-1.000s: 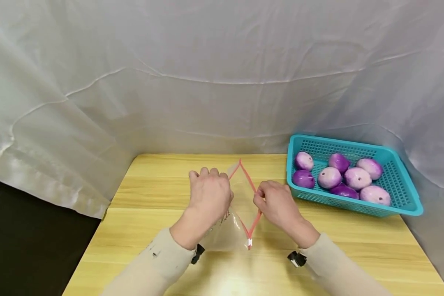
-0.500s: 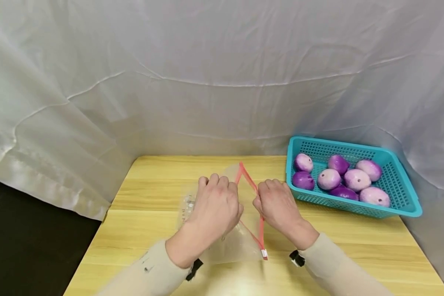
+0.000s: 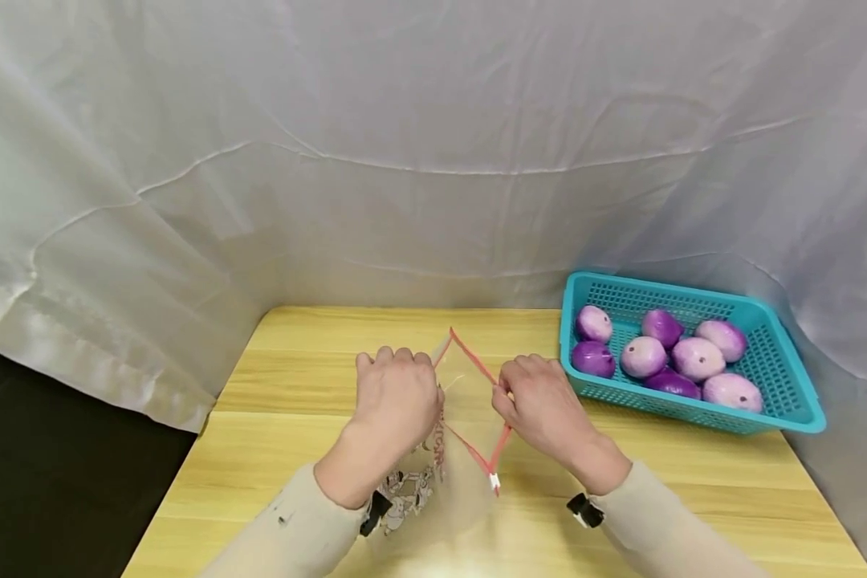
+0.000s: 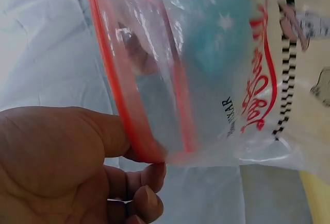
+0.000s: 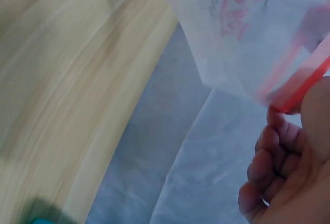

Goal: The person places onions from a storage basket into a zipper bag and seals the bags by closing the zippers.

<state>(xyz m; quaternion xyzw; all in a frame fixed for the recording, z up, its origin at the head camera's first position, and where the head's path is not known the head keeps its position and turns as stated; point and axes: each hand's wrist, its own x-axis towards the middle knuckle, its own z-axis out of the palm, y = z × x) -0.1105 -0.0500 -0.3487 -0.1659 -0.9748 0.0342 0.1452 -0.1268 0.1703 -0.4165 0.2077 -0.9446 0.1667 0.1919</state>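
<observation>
A clear zip bag [image 3: 470,502] hangs between my hands in the head view, its red-edged mouth spread into a diamond. My left hand [image 3: 397,401] pinches the left rim between thumb and finger; the left wrist view shows the thumb [image 4: 113,134] on the red zip strip [image 4: 116,80]. On the opposite rim, my right hand [image 3: 542,401] pinches the strip, its other fingers [image 5: 260,165] curled below. A white slider [image 3: 494,482] sits at the mouth's near corner. Red lettering [image 4: 258,90] and cartoon figures [image 3: 408,494] are printed on the bag, partly hidden by my left hand.
At the right back of the wooden table [image 3: 296,385] stands a teal perforated basket [image 3: 795,377] holding several glossy purple and pale round vegetables [image 3: 697,359]. Grey cloth [image 3: 419,225] hangs behind the table. A dark area [image 3: 58,482] lies off its left edge.
My hands drew closer together half a second ago, then spread apart again, with the left hand moving left. The bag's mouth narrowed and widened, and more of its print shows now.
</observation>
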